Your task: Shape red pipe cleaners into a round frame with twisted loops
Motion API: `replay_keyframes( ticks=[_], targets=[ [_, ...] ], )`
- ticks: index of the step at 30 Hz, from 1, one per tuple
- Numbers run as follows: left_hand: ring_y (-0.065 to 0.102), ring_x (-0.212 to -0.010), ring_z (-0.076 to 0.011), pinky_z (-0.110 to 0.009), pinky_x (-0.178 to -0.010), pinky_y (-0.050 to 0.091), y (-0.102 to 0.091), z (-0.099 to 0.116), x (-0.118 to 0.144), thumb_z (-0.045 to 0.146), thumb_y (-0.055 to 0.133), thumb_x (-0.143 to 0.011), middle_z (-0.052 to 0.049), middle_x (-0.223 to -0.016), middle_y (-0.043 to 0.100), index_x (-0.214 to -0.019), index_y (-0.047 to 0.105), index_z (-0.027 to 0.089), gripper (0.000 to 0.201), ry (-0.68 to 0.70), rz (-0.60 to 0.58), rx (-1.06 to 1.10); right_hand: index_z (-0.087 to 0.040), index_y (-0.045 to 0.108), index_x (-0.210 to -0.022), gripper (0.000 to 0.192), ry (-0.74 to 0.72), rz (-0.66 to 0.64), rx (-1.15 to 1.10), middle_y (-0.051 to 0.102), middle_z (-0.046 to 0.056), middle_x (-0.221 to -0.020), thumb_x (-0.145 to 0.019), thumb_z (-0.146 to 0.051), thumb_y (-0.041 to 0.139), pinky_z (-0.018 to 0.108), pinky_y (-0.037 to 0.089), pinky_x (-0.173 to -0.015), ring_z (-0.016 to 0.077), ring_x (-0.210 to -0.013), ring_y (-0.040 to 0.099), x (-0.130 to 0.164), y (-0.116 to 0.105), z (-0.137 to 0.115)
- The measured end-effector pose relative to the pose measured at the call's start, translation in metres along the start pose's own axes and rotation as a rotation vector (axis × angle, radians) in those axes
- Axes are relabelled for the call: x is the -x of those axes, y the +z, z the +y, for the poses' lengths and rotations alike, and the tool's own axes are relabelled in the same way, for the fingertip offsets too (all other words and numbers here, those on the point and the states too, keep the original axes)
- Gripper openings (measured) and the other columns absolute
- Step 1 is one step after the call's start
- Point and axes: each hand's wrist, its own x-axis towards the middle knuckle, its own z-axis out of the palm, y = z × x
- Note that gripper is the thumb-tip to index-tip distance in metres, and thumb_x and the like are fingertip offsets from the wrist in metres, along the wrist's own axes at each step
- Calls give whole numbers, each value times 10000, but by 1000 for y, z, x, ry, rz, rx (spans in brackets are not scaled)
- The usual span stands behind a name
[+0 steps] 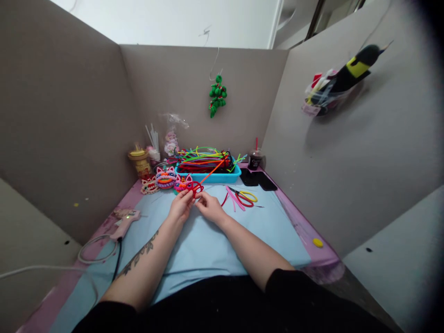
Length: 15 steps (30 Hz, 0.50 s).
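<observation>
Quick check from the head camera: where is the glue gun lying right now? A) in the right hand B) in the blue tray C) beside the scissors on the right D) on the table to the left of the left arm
D: the glue gun lies on the table, left of the left hand, its cord trailing toward the near edge.

A fuzzy red pipe cleaner point(196, 187) with a matt, fibrous nap is pinched between the left hand point(181, 206) and the right hand point(209, 207). Beneath both hands a smooth, matt light-blue sheet point(204, 245), seemingly paper or thin cloth, is spread over a glossier pink cover point(299, 221). Beyond the hands a glossy blue plastic tray point(222, 177) is filled with more fuzzy stems. Just right of the right hand lie scissors point(246, 198) with shiny plastic loops. Left of the left hand a smooth pink plastic glue gun point(124, 222) rests. Matt grey board walls point(69, 138) surround everything.
</observation>
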Motion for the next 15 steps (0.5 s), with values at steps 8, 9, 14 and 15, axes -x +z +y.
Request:
replay_keyframes(
  ticks=[8,9,14,15],
  targets=[
    [564,-487,-107,-229,-512,451,5,-8,8,116,735,-555,20,-580,601,-750,517,148,294,-2,6,-77,-220,566,-862,142,86,99,483,648,6,-715,-806,-327,491,227,365,-589,152,-639,584,0,8,-2],
    [572,-501,-111,-232,-528,452,5,-9,8,130,750,-535,19,-582,603,-750,518,147,316,9,0,-89,-219,568,-855,139,91,104,521,652,12,-729,-810,-321,485,229,361,-588,156,-646,587,0,8,0],
    [582,-541,-110,-229,-571,441,3,-12,8,217,798,-464,20,-592,608,-759,516,144,415,62,-54,-145,-213,580,-804,137,106,137,537,646,15,-714,-817,-280,461,225,353,-588,149,-630,574,-2,6,1],
    [575,-535,-103,-221,-562,432,3,-12,7,231,800,-461,24,-589,604,-769,518,144,427,73,-62,-157,-211,577,-789,133,92,138,505,638,9,-699,-813,-274,463,221,353,-587,144,-621,566,-2,6,1]
  ],
)
